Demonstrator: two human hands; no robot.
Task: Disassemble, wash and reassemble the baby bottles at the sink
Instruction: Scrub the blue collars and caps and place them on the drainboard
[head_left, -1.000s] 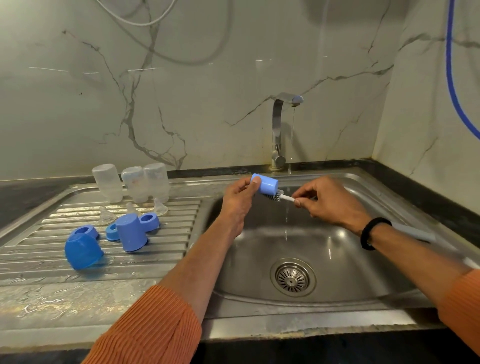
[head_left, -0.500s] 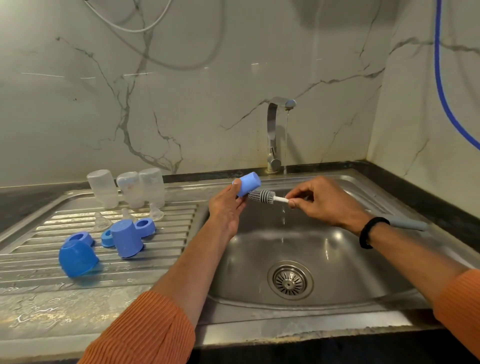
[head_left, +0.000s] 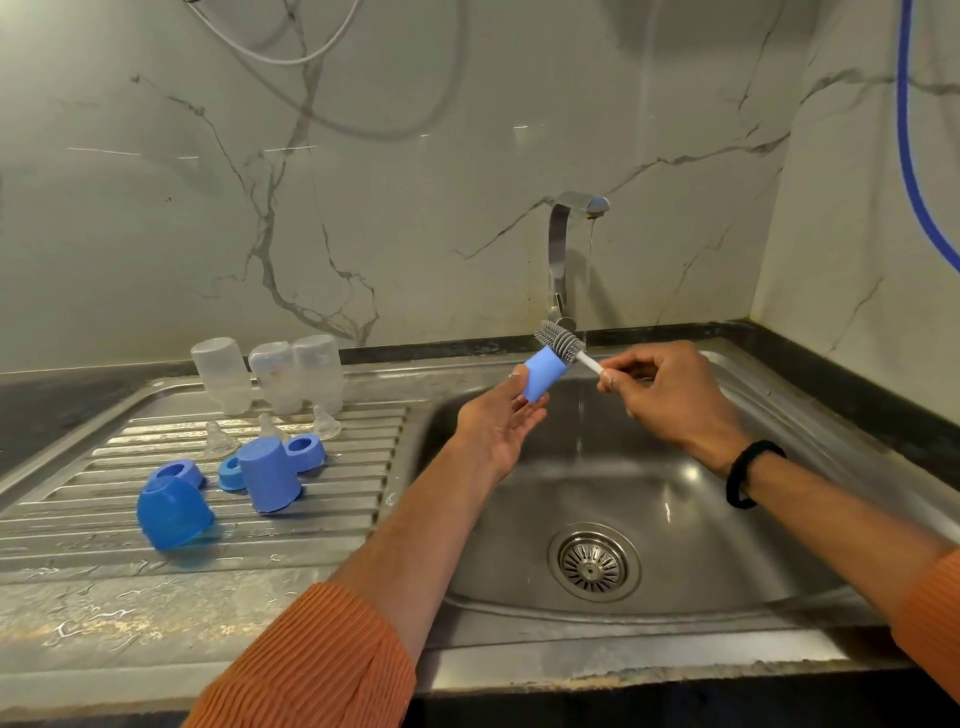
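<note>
Left hand (head_left: 496, 426) pinching blue cap (head_left: 543, 379), right hand (head_left: 670, 400) gripping grey-bristled brush (head_left: 561, 343), seemingly touching cap

Sink (head_left: 779, 410): brushed steel, glossy, wet sheen; ribbed drainboard (head_left: 156, 519) at left same metal. Tap (head_left: 558, 249) was polished metal. Wall (head_left: 363, 182): smooth veined marble, soft gloss. 3 bottles (head_left: 270, 374) upper left: cloudy translucent plastic. Caps (head_left: 174, 512): matt blue plastic. Sleeve (head_left: 311, 670): ribbed orange knit.

Soft dim indoor light, glare on the wet sink (head_left: 691, 483), wide-angle bending at edges
</note>
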